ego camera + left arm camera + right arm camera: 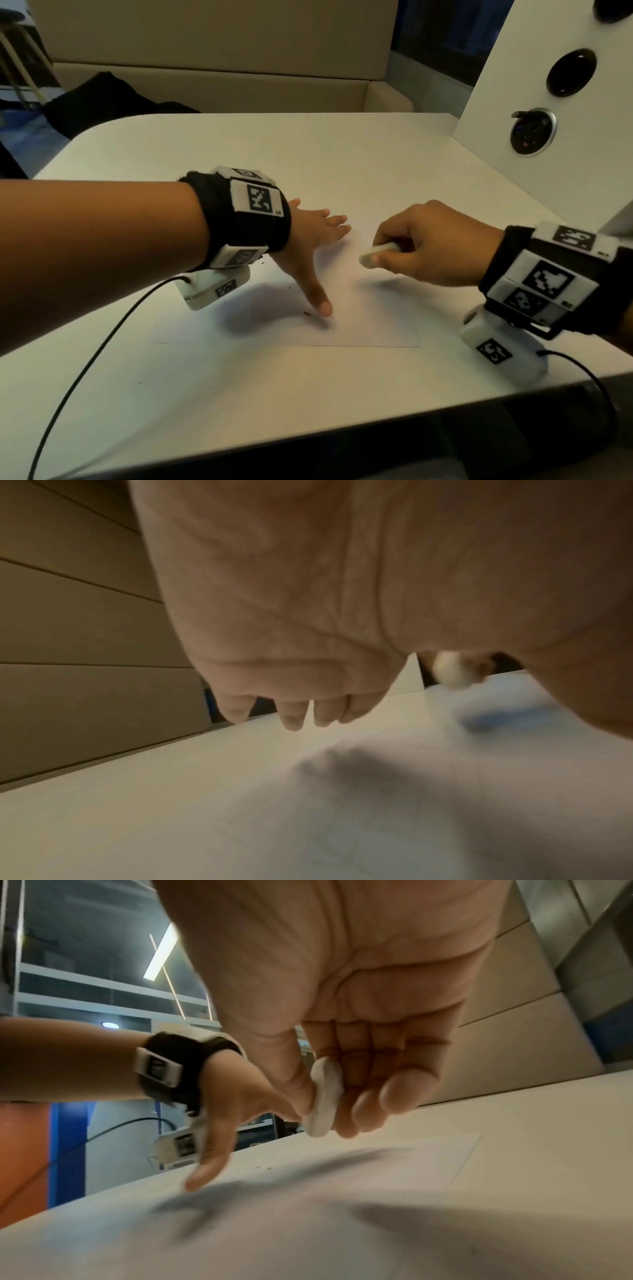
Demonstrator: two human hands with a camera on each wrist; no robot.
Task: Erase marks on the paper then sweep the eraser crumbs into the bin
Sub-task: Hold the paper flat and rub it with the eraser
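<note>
A white sheet of paper (359, 325) lies on the white table (205, 394), its edges faint. My left hand (310, 250) rests flat on the sheet's left part, fingers spread, with the thumb tip (323, 306) pressing the paper. A few dark eraser crumbs (306, 312) lie by that thumb. My right hand (428, 240) pinches a white eraser (373, 255) between thumb and fingers, held slightly above the paper. The right wrist view shows the eraser (325, 1096) clear of the paper (394, 1172), and the left hand (232, 1110) beyond it. No marks show on the sheet.
A white slanted panel (496, 85) with round sockets stands at the table's right rear. A beige bench (222, 85) with a dark cloth heap (102, 99) lies behind. Black cables (85, 370) trail from both wrists over the front edge. No bin is in view.
</note>
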